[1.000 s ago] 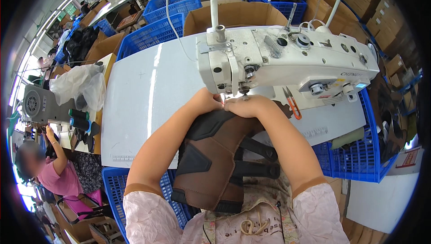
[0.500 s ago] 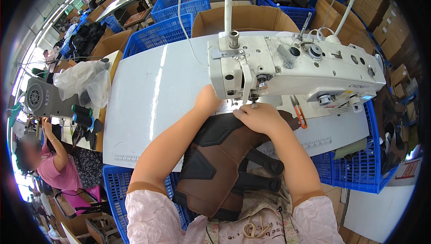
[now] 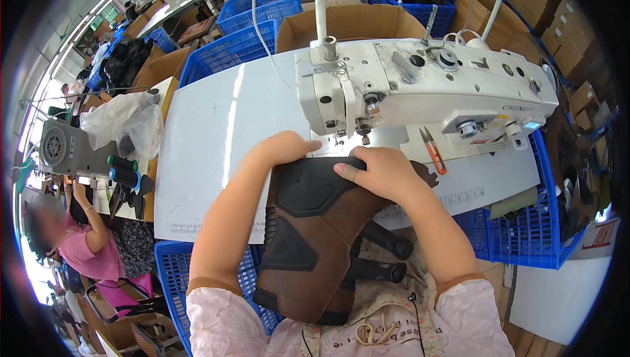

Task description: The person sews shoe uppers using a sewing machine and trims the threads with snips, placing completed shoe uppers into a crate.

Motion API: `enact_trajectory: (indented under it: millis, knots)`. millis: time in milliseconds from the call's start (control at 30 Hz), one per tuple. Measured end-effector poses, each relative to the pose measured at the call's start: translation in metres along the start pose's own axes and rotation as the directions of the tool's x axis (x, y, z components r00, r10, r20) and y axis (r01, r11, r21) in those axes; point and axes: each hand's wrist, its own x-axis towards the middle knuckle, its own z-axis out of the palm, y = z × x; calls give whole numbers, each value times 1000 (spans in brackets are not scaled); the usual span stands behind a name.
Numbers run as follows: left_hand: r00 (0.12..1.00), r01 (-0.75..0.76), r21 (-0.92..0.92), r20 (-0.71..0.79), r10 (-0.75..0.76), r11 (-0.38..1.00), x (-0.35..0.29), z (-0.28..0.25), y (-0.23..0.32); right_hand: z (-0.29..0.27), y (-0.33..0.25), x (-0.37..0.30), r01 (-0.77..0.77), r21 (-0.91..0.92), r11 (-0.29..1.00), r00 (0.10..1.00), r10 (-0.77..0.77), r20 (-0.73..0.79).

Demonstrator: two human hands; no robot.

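A brown and black leather boot upper (image 3: 328,226) hangs over the table's front edge toward my lap, with stitched seams and raised black panels. At its far left corner my left hand (image 3: 286,149) is closed on the edge, its fingers partly hidden. My right hand (image 3: 384,172) grips the far edge, with the thumb on top. Just beyond the edge stands a white sewing machine (image 3: 420,88). Its presser foot (image 3: 363,138) is a little apart from the upper. Two black tube-like arms (image 3: 377,269) of the machine stand below the table edge by the upper.
Orange-handled thread snips (image 3: 433,151) lie on the white table (image 3: 216,134) right of my right hand. Blue crates (image 3: 172,278) stand at the left and right below the table. A co-worker in pink (image 3: 92,245) sits at a grey machine (image 3: 72,147) on the left.
The boot upper has come back toward me, away from the presser foot. My left hand has moved left and nearer, and my right thumb now lies on the upper.
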Motion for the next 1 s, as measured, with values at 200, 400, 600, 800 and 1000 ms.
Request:
enact_trajectory:
  millis: [200, 400, 600, 800, 1000]
  knots:
    - [946, 243, -733, 325, 14, 635, -41, 4, -28, -5, -1, -21, 214, 76, 974, 964, -198, -175]
    - [962, 167, -893, 241, 131, 418, -69, 3, -27, -37, 6, -59, 586, -43, 809, 807, -577, 129]
    - [969, 80, -894, 174, 177, 441, -74, 11, -23, -10, -7, -81, 496, -329, 803, 859, -509, 55]
    - [933, -41, -961, 62, 355, 274, -86, 9, -34, -10, -2, -88, 533, -361, 765, 799, -596, -83]
    - [904, -150, -989, -136, 405, 4, -95, 63, -22, -11, 3, -100, 577, -543, 610, 625, -758, -187]
